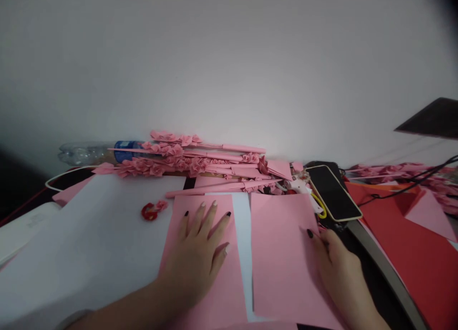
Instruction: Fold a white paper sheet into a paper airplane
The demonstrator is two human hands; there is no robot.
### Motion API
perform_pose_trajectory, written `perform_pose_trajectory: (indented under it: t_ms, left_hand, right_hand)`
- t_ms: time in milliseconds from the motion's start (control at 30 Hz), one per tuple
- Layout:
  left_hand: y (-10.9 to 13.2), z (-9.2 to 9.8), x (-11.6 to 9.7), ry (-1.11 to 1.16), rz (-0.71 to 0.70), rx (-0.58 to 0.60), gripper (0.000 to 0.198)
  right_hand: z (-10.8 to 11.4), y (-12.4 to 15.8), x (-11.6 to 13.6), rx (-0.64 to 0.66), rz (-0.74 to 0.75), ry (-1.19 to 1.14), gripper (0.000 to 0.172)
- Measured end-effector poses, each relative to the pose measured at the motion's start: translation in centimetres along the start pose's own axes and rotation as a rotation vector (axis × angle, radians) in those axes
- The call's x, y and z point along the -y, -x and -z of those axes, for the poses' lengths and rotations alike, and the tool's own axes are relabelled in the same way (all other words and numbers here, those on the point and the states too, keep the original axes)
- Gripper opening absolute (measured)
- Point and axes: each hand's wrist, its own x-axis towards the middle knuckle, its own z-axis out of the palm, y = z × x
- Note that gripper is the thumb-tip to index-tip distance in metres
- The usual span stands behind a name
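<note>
Left hand (195,258) lies open and flat, fingers spread on a pink paper sheet (234,292); right hand (339,272) half-curled at the edge of a second sheet (282,268), grip unclear; both sheets unfolded, finished pink paper-rose stems (186,160) beyond.

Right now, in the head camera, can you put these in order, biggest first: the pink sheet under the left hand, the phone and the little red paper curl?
1. Pink sheet
2. Phone
3. Red paper curl

The sheet is nearer the camera, which makes it look bigger.
</note>
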Motion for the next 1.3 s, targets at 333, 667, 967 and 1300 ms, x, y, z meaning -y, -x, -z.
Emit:
perform_pose_trajectory:
  t_ms: [333, 667, 967, 1300]
  left_hand:
    - [0.1, 0.9, 2.1, 0.275, 0.110, -0.008, 0.053]
    - [1.7, 2.6, 5.1, 0.821, 0.513, -0.114, 0.059]
    - [1.3, 2.3, 4.3, 1.181, 0.620, -0.153, 0.063]
    - [-0.8, 3.5, 5.7, 1.137, 0.580, 0.031, 0.070]
  right_hand:
    - [2.7, -1.1, 2.8, 0.042, -0.079, -0.456, 0.035]
    - [-3.5, -0.2, 8.5, 0.431, 0.239, -0.409, 0.019]
    - [-4.1, 0.2, 9.7, 0.768, 0.044, -0.428, 0.007]
    - [-3.9, 0.1, 8.3, 0.828, -0.053, -0.555, 0.009]
